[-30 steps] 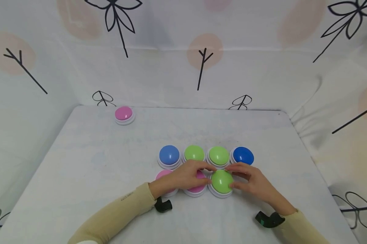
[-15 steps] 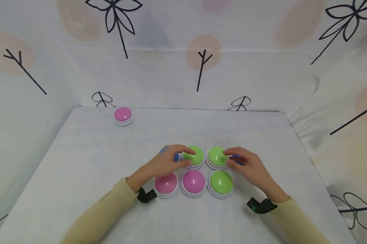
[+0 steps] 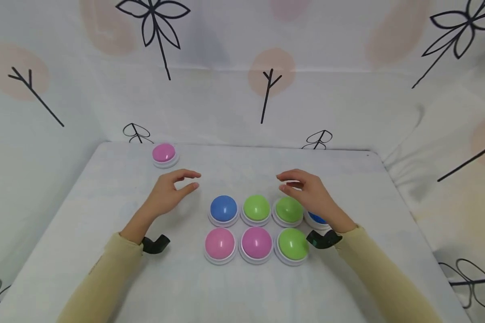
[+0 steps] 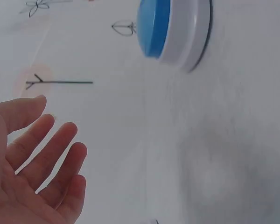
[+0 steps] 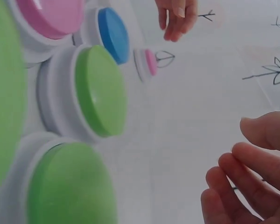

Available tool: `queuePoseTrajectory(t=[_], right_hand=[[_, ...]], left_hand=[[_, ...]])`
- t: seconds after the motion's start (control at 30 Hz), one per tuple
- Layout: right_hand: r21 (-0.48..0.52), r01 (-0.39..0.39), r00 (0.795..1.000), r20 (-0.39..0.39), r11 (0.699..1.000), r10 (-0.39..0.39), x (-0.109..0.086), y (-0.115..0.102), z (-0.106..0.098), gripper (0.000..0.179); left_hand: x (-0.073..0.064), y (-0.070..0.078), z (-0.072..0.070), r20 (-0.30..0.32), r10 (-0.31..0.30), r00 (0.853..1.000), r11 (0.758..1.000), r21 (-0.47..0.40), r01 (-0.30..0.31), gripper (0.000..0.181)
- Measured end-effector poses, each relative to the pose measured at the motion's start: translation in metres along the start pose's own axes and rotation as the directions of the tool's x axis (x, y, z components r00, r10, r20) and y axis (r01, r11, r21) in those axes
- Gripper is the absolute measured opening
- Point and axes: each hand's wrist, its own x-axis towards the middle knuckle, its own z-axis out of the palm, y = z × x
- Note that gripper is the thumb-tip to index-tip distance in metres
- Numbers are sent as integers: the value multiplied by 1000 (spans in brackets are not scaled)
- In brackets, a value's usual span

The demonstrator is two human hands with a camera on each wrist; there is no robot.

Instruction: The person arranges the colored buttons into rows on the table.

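Several round push buttons with white bases stand in two rows on the table. The back row holds a blue button, a green button, another green button and a dark blue button, partly hidden by the right wrist. In front are a rose-pink button, a magenta button and a green button. My left hand, fingers relaxed, hovers left of the blue button, holding nothing. My right hand hangs above the back row's right end, its fingers loosely bent around nothing.
One more pink button sits apart near the table's back left edge. White cloth walls with plant drawings enclose the white table behind and at both sides. Dark wrist straps show at both sleeves.
Both hands have left the front green button. The left hand has moved away to the left and back; the right has moved slightly left and back. The buttons stay in their rows.
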Motion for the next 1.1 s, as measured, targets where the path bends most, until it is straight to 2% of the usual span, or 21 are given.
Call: queuePoseTrajectory(t=[0.2,0.37,0.53,0.67,0.8,0.97,1.1], right_hand=[[9,30,999,20,1000,-30,35,-10,19,29],[28,55,997,49,998,-56,65,-22,44,28],[53,35,996,86,998,-39,96,-28,73,28],[54,-11,993,118,998,4,118,-27,97,29],[67,-102,984,151,992,91,136,-29,120,33],[128,-205,970,157,970,185,155,-41,146,33],[178,-231,967,153,956,205,167,-51,164,37]], left_hand=[[-2,-32,-27,-125,-91,988,994,48,97,34],[-5,-52,-42,-214,-140,967,987,42,152,38],[-5,-68,-53,-282,-181,942,979,39,200,45],[-2,-81,-59,-284,-249,926,964,18,265,51],[4,-93,-64,-267,-313,911,946,-8,323,55],[12,-105,-67,-247,-344,906,938,-56,341,57],[21,-109,-65,-211,-389,897,920,-134,367,59]])
